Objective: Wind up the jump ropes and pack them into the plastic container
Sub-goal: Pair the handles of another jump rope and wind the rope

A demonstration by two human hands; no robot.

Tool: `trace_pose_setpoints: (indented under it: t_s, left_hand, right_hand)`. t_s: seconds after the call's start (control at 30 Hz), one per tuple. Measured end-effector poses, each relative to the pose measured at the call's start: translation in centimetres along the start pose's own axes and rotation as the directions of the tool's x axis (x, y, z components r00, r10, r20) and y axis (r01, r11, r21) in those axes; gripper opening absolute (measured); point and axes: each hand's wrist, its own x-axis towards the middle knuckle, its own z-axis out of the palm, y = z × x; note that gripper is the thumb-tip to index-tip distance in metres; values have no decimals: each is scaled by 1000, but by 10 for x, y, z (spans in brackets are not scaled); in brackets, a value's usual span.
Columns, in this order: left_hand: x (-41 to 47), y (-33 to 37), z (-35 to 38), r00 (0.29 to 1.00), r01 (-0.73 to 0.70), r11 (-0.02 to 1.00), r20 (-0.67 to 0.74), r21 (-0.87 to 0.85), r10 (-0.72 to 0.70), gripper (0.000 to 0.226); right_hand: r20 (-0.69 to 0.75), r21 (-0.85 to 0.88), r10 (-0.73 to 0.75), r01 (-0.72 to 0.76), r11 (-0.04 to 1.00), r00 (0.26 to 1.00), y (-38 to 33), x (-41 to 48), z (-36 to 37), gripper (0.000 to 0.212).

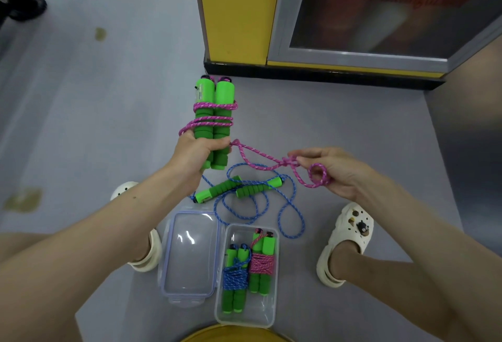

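Pink rope [260, 158] part-wound; left grip [195, 154] clenched green handles [214, 113]; right grip [331, 170], 3 o'clock, pinched tangled tail. Likely risk: tangle could jam winding and loosen coils.

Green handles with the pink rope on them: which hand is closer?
Left. The left hand grips the green handles low down; the right hand is apart to their right, pinching the pink rope.
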Motion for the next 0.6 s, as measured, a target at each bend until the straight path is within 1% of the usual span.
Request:
trace_pose_setpoints:
  t_s: [0.07, 0.13, 0.2, 0.27, 0.33, 0.37, 0.4, 0.47, 0.53, 0.6]
  left_hand:
    - [4, 1, -5, 998, -13, 1000, -61, 3, 13, 29]
    - [8, 0, -9, 992, -24, 1000, -123, 5, 24, 26]
    - [11, -1, -13, 985, -20, 1000, -169, 4, 20, 20]
    - [11, -3, -14, 984, -4, 1000, -180, 17, 7, 17]
    - [9, -6, -13, 989, 15, 998, -151, 53, -7, 17]
    - [8, -7, -12, 991, 24, 997, -131, 73, -14, 17]
    - [7, -8, -11, 993, 27, 996, -114, 89, -17, 17]
    - [7, -9, -11, 994, 24, 995, -109, 101, -13, 20]
    - [8, -7, -12, 992, 17, 996, -126, 83, -6, 22]
    - [9, -6, -14, 991, 7, 999, -133, 41, -1, 21]
  right_hand:
    - [-39, -121, -21, 16, 993, 999, 3, 1, -2, 17]
    - [-84, -173, -56, 41, 984, 995, 5, 5, -7, 14]
    - [-154, -115, -81, 63, 991, 985, 5, 9, -11, 20]
    - [-199, 5, -62, 64, 998, 978, 3, 10, -14, 25]
    - [-188, 119, -15, 37, 992, 982, 1, 10, -17, 28]
    - [-158, 142, 0, 23, 990, 987, 1, 9, -18, 30]
    - [-123, 130, 0, 16, 991, 992, 0, 8, -19, 31]
    - [-72, 5, -32, 33, 999, 997, 0, 7, -18, 35]
    - [-54, -112, -67, 60, 992, 996, 2, 6, -18, 45]
    - [-85, -152, -89, 76, 985, 992, 6, 6, -16, 37]
